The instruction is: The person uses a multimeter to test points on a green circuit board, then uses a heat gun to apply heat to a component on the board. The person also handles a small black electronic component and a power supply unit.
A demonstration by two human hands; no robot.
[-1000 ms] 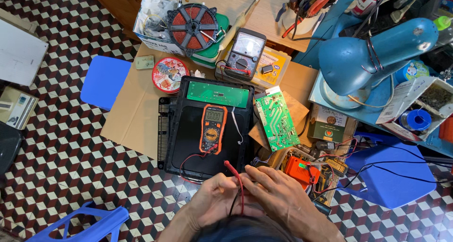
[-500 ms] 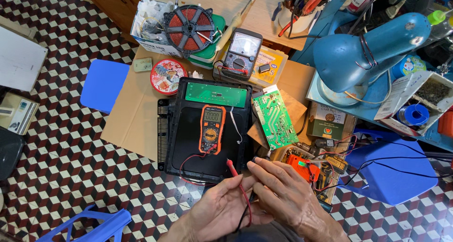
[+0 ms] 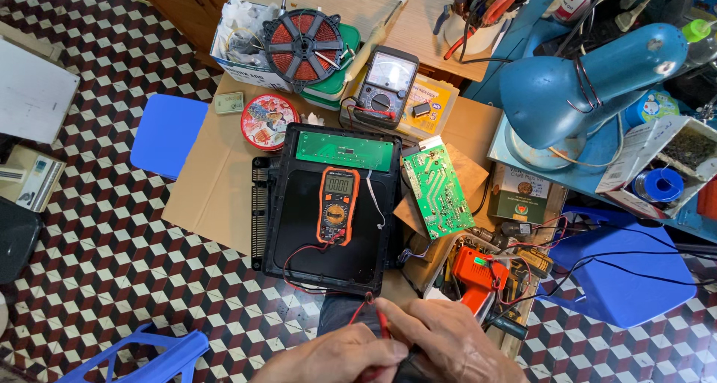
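Cardboard sheet (image 3: 216, 196) covers checkered tile floor (image 3: 104, 278) beside a wooden bench (image 3: 418, 24).

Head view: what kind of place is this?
Likely a small electronics repair spot, worked on the floor: an orange multimeter on an opened black appliance base, a loose green circuit board, an analogue meter.

Electronics repair wkshp: multimeter (image 3: 337, 205), circuit board (image 3: 438, 191).
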